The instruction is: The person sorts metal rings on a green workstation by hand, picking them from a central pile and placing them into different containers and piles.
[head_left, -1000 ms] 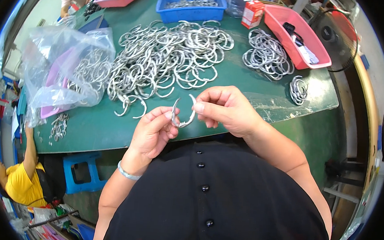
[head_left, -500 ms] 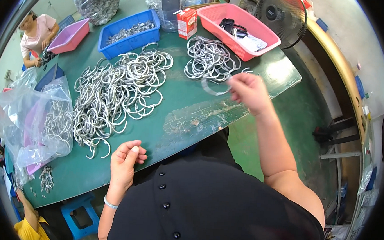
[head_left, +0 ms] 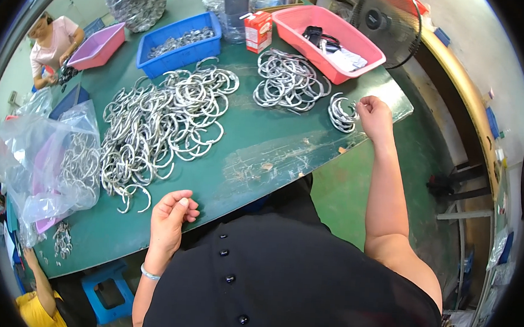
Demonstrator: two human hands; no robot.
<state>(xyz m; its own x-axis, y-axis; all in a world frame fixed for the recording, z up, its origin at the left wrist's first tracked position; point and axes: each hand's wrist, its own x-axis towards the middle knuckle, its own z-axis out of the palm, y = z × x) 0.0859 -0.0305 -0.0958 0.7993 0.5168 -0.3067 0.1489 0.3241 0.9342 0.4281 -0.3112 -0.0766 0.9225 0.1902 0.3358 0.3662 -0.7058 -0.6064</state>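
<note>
My right hand (head_left: 375, 117) is at the right end of the table, its fingers pinched on a silver C-shaped metal ring at the edge of a small nested stack of rings (head_left: 340, 114). The fingers partly cover that ring. Left of the stack lies a medium pile of the same open rings (head_left: 286, 81). A much larger tangled heap of them (head_left: 156, 121) spreads over the left middle of the table. By the table's front edge rests my left hand (head_left: 171, 218), loosely closed, with nothing showing in it.
Behind the piles stand a blue bin of small metal parts (head_left: 154, 67), a red-and-white carton (head_left: 258, 32) and a pink basket (head_left: 339, 72) with cables. A clear plastic bag (head_left: 22, 155) lies at left. A fan (head_left: 385, 27) stands beyond. Two co-workers (head_left: 56, 40) are at the left.
My right hand has moved right with the ring, from near the medium pile to the small stack, which the hand hid before. My left hand has stayed in place.
</note>
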